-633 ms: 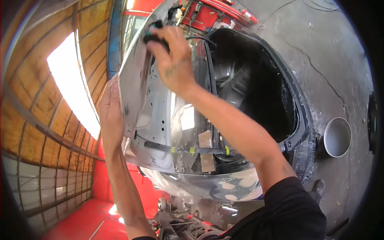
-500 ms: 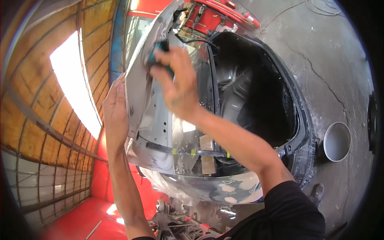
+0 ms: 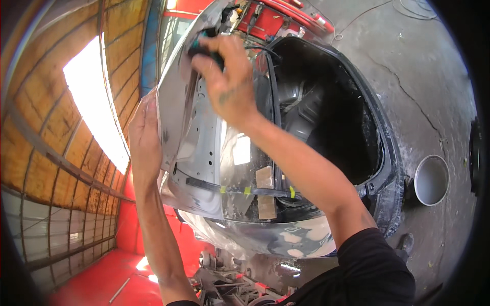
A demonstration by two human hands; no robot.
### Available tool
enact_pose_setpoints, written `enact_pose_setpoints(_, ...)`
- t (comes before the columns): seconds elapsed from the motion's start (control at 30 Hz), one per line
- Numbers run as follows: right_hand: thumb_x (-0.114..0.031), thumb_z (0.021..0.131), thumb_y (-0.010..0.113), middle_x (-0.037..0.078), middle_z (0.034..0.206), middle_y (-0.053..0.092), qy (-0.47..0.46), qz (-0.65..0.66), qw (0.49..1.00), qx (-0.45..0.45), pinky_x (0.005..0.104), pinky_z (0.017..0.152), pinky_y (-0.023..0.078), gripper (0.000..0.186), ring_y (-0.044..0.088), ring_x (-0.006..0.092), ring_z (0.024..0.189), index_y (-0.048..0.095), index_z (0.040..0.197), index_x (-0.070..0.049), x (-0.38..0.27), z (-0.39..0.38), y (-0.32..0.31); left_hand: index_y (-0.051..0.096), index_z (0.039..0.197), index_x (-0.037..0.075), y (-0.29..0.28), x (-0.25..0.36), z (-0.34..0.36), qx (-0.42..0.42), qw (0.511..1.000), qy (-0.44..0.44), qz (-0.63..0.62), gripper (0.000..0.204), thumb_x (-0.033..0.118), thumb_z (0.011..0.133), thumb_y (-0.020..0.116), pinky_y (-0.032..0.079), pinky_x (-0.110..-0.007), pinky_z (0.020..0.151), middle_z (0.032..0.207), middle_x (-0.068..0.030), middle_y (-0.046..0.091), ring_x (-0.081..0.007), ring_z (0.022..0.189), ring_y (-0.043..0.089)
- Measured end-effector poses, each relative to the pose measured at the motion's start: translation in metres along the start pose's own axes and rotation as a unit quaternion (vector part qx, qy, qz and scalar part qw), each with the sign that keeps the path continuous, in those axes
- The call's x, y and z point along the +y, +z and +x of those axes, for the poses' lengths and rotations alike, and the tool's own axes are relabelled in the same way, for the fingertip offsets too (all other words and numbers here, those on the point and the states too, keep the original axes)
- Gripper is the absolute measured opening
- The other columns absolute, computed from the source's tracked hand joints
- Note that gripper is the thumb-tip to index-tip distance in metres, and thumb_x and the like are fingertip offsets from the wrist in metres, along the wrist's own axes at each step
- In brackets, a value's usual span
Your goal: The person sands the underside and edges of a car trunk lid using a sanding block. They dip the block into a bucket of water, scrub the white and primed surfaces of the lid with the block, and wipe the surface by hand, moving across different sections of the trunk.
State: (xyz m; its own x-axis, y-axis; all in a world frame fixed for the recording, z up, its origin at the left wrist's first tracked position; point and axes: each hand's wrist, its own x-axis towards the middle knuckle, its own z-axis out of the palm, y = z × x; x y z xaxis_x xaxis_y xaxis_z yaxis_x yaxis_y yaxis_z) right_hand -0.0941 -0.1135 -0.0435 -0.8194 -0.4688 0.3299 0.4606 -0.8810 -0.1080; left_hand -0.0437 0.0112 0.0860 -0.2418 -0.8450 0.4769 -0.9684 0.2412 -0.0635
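A pale grey raised car panel (image 3: 172,122) stands on the left side of a stripped car body (image 3: 301,244). My left hand (image 3: 145,133) is closed over the panel's outer edge, partway along it. Farther up, my right hand (image 3: 230,76) grips a black-and-teal block (image 3: 205,47) against the panel's inner face. The block is blurred and partly covered by my fingers, so its exact kind is unclear. Below the panel runs a light metal strip with a row of holes (image 3: 210,153).
A black strip (image 3: 235,192) with yellow-green tape tabs crosses the body near a beige block (image 3: 266,207). To the right lies the dark window opening (image 3: 352,127). A grey bucket (image 3: 431,181) sits on the concrete floor, where a cable (image 3: 408,97) also lies.
My right hand has moved the block upward along the panel, away from me. My left hand has shifted slightly up and left, still on the edge.
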Motion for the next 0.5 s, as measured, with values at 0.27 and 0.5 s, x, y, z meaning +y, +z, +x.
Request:
enact_pose_setpoints(0.27,-0.005,0.086,0.069,0.018,0.105,0.059,-0.002,-0.008,1.000,0.011,0.0407,0.083,0.048,0.024,0.058,0.0345,0.098,0.064,0.109,0.002,-0.010,-0.025,0.002,0.060,0.136,-0.004,0.001,0.006,-0.003,0.007,0.998,-0.031,-0.049,0.045,0.029,0.111,0.044,0.043,-0.033,0.105,0.127,-0.0138,0.066,-0.0200,0.117,0.060)
enact_pose_setpoints(0.5,-0.004,0.084,0.072,0.018,0.104,0.059,-0.024,-0.037,0.998,0.035,0.0405,0.087,0.047,0.033,0.058,0.0351,0.098,0.060,0.114,0.001,-0.019,-0.056,0.009,0.060,0.137,-0.004,0.001,0.000,-0.001,0.002,1.000,-0.011,0.022,0.046,0.030,0.111,0.042,0.043,-0.033,0.106,0.128,-0.0143,0.066,-0.0204,0.118,0.060)
